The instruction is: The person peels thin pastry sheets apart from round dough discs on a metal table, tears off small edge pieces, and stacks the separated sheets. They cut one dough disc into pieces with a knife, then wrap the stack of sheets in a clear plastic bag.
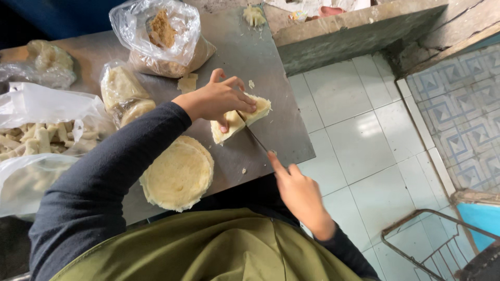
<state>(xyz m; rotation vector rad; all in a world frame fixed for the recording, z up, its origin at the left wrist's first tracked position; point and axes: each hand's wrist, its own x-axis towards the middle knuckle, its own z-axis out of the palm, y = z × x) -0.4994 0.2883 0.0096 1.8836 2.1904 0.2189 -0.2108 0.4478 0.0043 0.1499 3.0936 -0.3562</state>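
Knife blade (255, 139): only a thin dark strip shows between the flatbread halves (240, 120), its tip hidden under the left hand (217, 99); the handle is buried in the motion-blurred right hand (298, 193). Plastic bags of dough sticks (39, 139) at 9 o'clock run off the frame edge. Wire rack (432, 244) at 5 o'clock is cropped by the bottom edge.
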